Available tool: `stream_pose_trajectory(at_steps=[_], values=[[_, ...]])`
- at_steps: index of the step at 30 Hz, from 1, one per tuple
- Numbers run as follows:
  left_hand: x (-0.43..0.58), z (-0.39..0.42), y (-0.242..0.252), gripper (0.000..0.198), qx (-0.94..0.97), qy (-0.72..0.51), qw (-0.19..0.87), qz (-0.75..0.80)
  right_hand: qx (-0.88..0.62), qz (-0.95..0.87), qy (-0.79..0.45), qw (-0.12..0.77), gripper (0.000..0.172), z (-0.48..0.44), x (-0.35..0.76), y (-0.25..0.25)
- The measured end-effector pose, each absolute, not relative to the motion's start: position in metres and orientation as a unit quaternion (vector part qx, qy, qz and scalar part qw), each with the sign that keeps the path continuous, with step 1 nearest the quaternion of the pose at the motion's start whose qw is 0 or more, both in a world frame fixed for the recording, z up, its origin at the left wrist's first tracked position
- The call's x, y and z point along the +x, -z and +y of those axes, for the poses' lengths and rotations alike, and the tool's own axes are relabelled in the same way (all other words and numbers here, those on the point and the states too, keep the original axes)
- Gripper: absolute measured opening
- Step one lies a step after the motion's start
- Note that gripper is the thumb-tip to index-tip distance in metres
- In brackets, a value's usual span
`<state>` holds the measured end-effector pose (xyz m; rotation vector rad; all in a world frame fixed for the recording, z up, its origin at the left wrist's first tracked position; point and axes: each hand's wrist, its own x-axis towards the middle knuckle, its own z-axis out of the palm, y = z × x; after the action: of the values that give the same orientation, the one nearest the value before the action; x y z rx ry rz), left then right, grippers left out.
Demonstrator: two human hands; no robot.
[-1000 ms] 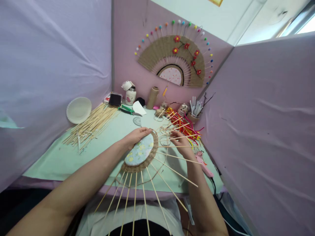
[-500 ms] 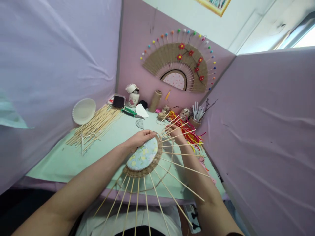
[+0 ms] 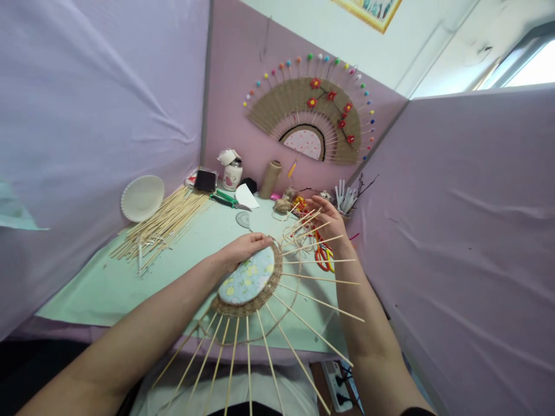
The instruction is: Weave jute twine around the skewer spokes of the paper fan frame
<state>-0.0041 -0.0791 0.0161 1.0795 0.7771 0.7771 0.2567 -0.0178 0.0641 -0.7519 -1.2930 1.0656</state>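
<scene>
A half-round piece covered in blue floral cloth (image 3: 248, 277) has a woven twine rim (image 3: 266, 289), from which several thin sticks (image 3: 299, 341) fan out. My left hand (image 3: 248, 247) is closed on its upper straight edge, thumb on top. Beyond the upper sticks, my right hand (image 3: 326, 215) is raised with its fingers apart; part of it is behind the stick ends. A loose strand of twine (image 3: 291, 306) curves across the sticks. Scissors with orange and yellow handles (image 3: 321, 259) lie beside my right forearm.
Loose sticks (image 3: 162, 225) lie at the left near a white plate (image 3: 142, 199). Green-handled pliers (image 3: 228, 201), a jar (image 3: 233, 175), a twine ball (image 3: 282, 205) and a brown roll (image 3: 270, 179) stand or lie at the back. A finished fan (image 3: 312, 115) hangs on the wall.
My right hand has moved up and to the right, away from the upper sticks, and its fingers have spread. The scissors have come into sight. My left hand keeps its hold.
</scene>
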Motion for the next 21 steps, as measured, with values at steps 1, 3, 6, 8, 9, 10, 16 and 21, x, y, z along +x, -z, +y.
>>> stream_pose_trajectory(at_steps=[1, 3, 6, 8, 9, 10, 16, 21], values=[[-0.004, -0.079, -0.016, 0.051, 0.489, -0.350, 0.718, 0.352, -0.314, -0.560, -0.465, 0.610, 0.042, -0.019, 0.256, -0.066], [-0.004, -0.079, -0.015, 0.051, 0.493, -0.348, 0.715, 0.353, -0.299, -0.559, -0.470, 0.614, 0.042, -0.021, 0.255, -0.069], [-0.003, -0.080, -0.015, 0.051, 0.496, -0.345, 0.716, 0.350, -0.291, -0.561, -0.470, 0.616, 0.041, -0.023, 0.255, -0.072], [-0.003, -0.081, -0.016, 0.051, 0.494, -0.343, 0.720, 0.347, -0.293, -0.564, -0.468, 0.614, 0.040, -0.023, 0.255, -0.072], [-0.002, -0.081, -0.016, 0.051, 0.494, -0.341, 0.722, 0.345, -0.297, -0.565, -0.470, 0.610, 0.039, -0.023, 0.255, -0.072], [-0.002, -0.081, -0.016, 0.051, 0.495, -0.337, 0.724, 0.343, -0.303, -0.564, -0.474, 0.604, 0.038, -0.022, 0.255, -0.072], [-0.002, -0.081, -0.014, 0.048, 0.507, -0.331, 0.716, 0.346, -0.396, -0.515, -0.502, 0.571, 0.038, -0.017, 0.254, -0.067], [-0.001, -0.081, -0.013, 0.049, 0.519, -0.329, 0.702, 0.360, -0.441, -0.501, -0.468, 0.579, 0.038, -0.013, 0.255, -0.052]])
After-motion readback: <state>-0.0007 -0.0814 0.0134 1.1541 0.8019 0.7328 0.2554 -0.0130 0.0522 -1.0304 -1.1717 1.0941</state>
